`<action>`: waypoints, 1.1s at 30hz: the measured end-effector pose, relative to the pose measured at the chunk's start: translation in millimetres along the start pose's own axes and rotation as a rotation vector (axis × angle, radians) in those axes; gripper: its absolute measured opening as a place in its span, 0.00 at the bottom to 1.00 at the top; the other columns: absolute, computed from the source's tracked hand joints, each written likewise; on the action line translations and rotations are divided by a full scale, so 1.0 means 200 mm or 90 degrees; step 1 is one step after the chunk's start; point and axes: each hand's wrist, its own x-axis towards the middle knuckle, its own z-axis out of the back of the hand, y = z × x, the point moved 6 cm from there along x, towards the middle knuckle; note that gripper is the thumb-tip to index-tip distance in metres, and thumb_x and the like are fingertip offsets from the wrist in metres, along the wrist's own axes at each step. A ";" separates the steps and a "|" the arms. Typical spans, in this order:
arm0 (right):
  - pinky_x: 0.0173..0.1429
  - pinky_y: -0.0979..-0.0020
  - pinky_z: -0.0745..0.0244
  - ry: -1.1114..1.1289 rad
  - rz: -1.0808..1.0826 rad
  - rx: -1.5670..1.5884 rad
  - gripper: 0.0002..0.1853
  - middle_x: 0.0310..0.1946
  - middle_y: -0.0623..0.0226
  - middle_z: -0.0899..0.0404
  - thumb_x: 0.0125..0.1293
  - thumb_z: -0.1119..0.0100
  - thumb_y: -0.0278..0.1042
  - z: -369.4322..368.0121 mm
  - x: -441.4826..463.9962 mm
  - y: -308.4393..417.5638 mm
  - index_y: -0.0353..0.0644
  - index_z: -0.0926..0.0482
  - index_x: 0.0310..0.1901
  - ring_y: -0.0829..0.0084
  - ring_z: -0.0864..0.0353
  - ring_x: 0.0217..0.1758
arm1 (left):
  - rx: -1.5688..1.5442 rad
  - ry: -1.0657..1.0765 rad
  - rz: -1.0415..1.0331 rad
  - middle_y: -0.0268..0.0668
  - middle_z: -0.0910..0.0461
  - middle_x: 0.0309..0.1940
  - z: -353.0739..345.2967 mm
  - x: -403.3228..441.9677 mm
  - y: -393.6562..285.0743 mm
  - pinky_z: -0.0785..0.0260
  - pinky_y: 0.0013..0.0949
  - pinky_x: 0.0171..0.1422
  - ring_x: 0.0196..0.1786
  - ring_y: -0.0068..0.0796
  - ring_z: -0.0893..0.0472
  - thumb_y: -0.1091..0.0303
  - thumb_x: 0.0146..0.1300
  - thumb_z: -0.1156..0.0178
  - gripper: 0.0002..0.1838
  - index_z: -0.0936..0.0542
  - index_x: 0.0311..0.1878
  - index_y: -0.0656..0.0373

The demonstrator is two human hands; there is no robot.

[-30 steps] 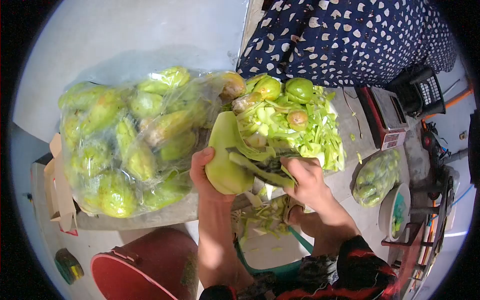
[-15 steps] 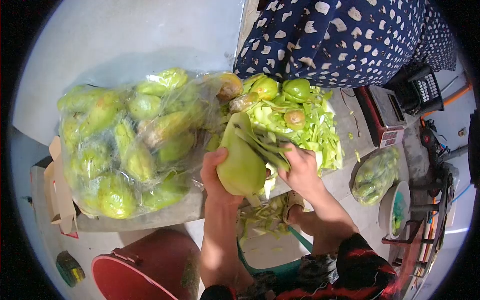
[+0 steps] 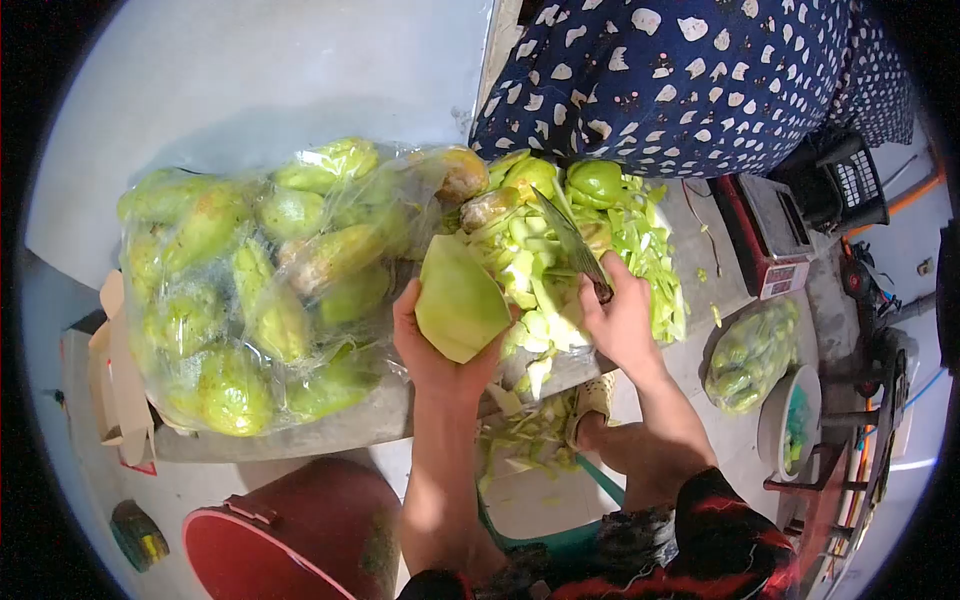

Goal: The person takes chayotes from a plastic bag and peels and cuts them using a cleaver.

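My left hand (image 3: 435,350) is wrapped round a peeled, pale green papaya (image 3: 460,297) with flat cut faces, held up over the front edge of the concrete ledge. To its right, my right hand (image 3: 622,318) grips a knife (image 3: 573,243) by its dark handle, the blade pointing up and to the left, apart from the papaya. Behind and below the hands lies a heap of green peelings (image 3: 640,270). An unpeeled green papaya (image 3: 595,183) rests at the back of this heap. The knife's handle is mostly hidden by my fingers.
A clear plastic bag of papayas (image 3: 260,290) covers the ledge (image 3: 300,442) at left. A red bucket (image 3: 300,530) stands below. Behind the heap is a person in dotted blue cloth (image 3: 660,90). A scale (image 3: 765,235), a bagged green bundle (image 3: 752,352) and a basin (image 3: 790,420) are at right.
The knife has come away from the papaya and moved right with my right hand. Strips of peel are off the fruit, which my left hand has turned and moved slightly left.
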 end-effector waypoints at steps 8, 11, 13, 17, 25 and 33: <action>0.24 0.64 0.31 -0.071 0.488 -0.104 0.17 0.21 0.61 0.30 0.41 0.35 0.26 0.02 -0.22 0.27 0.35 0.25 0.36 0.62 0.26 0.21 | 0.001 -0.056 -0.055 0.48 0.21 0.48 0.06 0.03 -0.05 0.29 0.49 0.55 0.52 0.45 0.22 0.50 0.67 0.55 0.26 0.26 0.58 0.61; 0.22 0.66 0.34 -0.052 0.555 -0.071 0.13 0.19 0.65 0.33 0.45 0.39 0.25 -0.03 -0.25 0.31 0.32 0.24 0.36 0.67 0.30 0.19 | -0.011 -0.001 -0.043 0.47 0.21 0.47 0.01 0.01 -0.02 0.28 0.48 0.55 0.49 0.45 0.21 0.48 0.66 0.55 0.28 0.26 0.56 0.64; 0.21 0.67 0.36 -0.040 0.582 -0.063 0.12 0.19 0.66 0.33 0.45 0.40 0.24 -0.06 -0.27 0.33 0.32 0.23 0.34 0.68 0.30 0.19 | -0.017 0.028 -0.029 0.46 0.20 0.45 0.00 0.00 0.00 0.27 0.46 0.54 0.45 0.43 0.19 0.48 0.65 0.54 0.28 0.25 0.54 0.64; 0.21 0.69 0.37 -0.038 0.584 -0.095 0.09 0.19 0.67 0.34 0.47 0.40 0.23 -0.06 -0.27 0.34 0.32 0.23 0.33 0.70 0.31 0.18 | 0.002 0.090 -0.023 0.46 0.20 0.41 -0.04 0.00 0.03 0.26 0.45 0.51 0.42 0.44 0.19 0.47 0.64 0.53 0.27 0.24 0.50 0.64; 0.28 0.60 0.29 0.012 0.427 -0.070 0.18 0.23 0.60 0.27 0.42 0.35 0.24 -0.09 -0.20 0.22 0.37 0.27 0.38 0.55 0.25 0.24 | 0.022 -0.050 -0.123 0.48 0.20 0.46 0.04 0.02 -0.05 0.28 0.47 0.58 0.48 0.46 0.21 0.46 0.63 0.53 0.31 0.25 0.56 0.64; 0.32 0.58 0.27 0.077 0.396 -0.033 0.29 0.26 0.58 0.24 0.32 0.31 0.25 -0.03 -0.23 0.24 0.37 0.27 0.43 0.52 0.22 0.29 | 0.089 0.071 -0.084 0.49 0.21 0.49 -0.02 0.00 -0.08 0.28 0.45 0.58 0.50 0.46 0.21 0.48 0.61 0.50 0.32 0.27 0.59 0.65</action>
